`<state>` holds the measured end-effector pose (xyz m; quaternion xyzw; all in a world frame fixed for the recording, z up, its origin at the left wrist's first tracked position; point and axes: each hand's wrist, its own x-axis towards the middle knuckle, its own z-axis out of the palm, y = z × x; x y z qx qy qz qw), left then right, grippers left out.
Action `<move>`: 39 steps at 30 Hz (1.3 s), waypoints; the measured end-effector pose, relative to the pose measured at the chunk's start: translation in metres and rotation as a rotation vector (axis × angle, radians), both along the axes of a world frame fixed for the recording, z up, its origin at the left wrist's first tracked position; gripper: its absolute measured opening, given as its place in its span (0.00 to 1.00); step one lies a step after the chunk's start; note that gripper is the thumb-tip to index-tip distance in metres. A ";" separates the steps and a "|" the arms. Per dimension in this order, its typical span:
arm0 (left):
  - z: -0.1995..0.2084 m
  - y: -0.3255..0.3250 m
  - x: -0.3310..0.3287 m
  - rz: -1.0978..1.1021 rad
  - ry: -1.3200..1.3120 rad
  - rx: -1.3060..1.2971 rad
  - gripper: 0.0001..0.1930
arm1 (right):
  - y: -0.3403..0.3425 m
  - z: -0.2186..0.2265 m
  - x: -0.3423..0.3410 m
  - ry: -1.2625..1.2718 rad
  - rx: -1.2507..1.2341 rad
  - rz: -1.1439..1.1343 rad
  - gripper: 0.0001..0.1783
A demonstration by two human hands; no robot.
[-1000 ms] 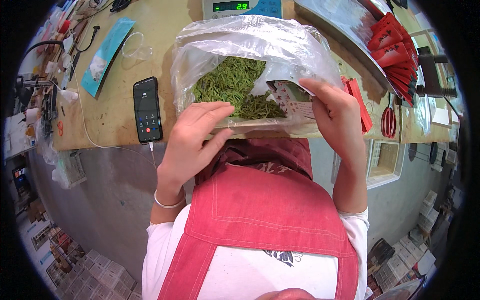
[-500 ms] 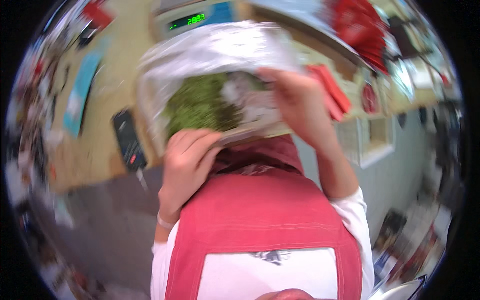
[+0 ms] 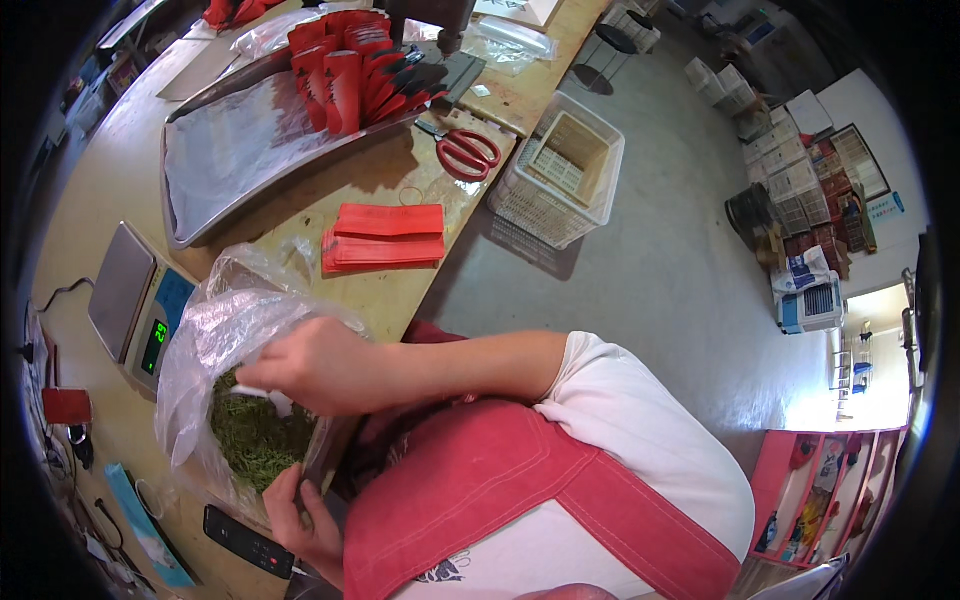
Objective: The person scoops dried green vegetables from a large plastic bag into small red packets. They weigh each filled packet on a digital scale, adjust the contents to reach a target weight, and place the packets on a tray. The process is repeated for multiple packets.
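A clear plastic bag [image 3: 185, 400] stands with its mouth toward me, holding loose dried green leaves [image 3: 262, 440]. Over the leaves, my right hand [image 3: 315, 365] has its fingers bent and pressed together at the bag's mouth. A small white piece [image 3: 268, 398] shows at those fingertips; what exactly they grip is partly hidden. My left hand [image 3: 303, 515] rests at the near edge of the bag, thumb and fingers apart, touching the rim beside the leaves.
Left of the bag stands a digital scale [image 3: 140, 300]. Flat red packets [image 3: 385, 238] are stacked beyond it, near red-handled scissors [image 3: 467, 153]. A metal tray [image 3: 230, 150] carries several red pouches [image 3: 340, 85]. A black phone-like device [image 3: 248, 541] lies nearby; a white crate [image 3: 560, 180] is on the floor.
My view has swung to the right, bringing the tray, floor and crate in. My right hand has moved across to over the leaves; the left hand's fingers have come apart.
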<state>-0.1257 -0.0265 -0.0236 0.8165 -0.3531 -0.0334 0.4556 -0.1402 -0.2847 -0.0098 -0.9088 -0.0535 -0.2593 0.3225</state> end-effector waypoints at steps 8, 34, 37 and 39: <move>0.002 0.002 -0.004 0.155 0.044 -0.133 0.07 | -0.006 -0.009 -0.029 -0.051 -0.274 0.264 0.15; 0.027 -0.036 0.015 0.559 -0.112 -0.551 0.26 | -0.104 0.000 -0.095 -0.126 0.261 -0.305 0.14; 0.026 -0.046 0.019 0.566 -0.079 -0.597 0.25 | -0.121 -0.002 -0.098 -0.079 0.022 -0.507 0.14; 0.027 -0.045 0.019 0.564 -0.130 -0.548 0.25 | -0.131 -0.013 -0.102 0.040 -0.094 -0.569 0.19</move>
